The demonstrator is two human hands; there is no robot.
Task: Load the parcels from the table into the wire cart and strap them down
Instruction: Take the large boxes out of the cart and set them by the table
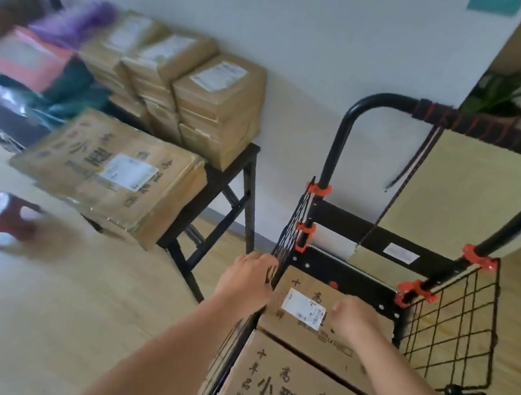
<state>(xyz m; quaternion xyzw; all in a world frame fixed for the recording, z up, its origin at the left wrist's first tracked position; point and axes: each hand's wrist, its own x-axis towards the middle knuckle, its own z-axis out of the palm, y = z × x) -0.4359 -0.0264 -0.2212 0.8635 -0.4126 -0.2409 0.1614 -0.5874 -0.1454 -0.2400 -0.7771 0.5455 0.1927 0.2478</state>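
I look down at the wire cart [450, 335] on the wood floor [76, 304]. Two brown parcels lie inside it, touching end to end. The near parcel [269, 394] is close to me. The far parcel [302, 309] is by the handle end of the cart.

My left hand [246, 282] is at the cart's left wire wall. Its fingers [265, 261] curl over the top edge of that wall and grip it. My right hand [357, 320] rests on top of the far parcel with its fingers [342, 307] curled under. I cannot tell if they hold anything.

A dark cord [440, 119] is wound round the cart's black handle [384, 100]. Its loose ends hang down toward the back of the cart.

To the left of the cart is the black counter [249, 174], by the wall. More parcels [216, 102] are piled on it in stacks, with white labels on top. A big parcel [107, 170] lies tilted in front of the counter. I cannot tell what it rests on. A red stool [1, 218] stands on the floor farther left. That side is blurry.
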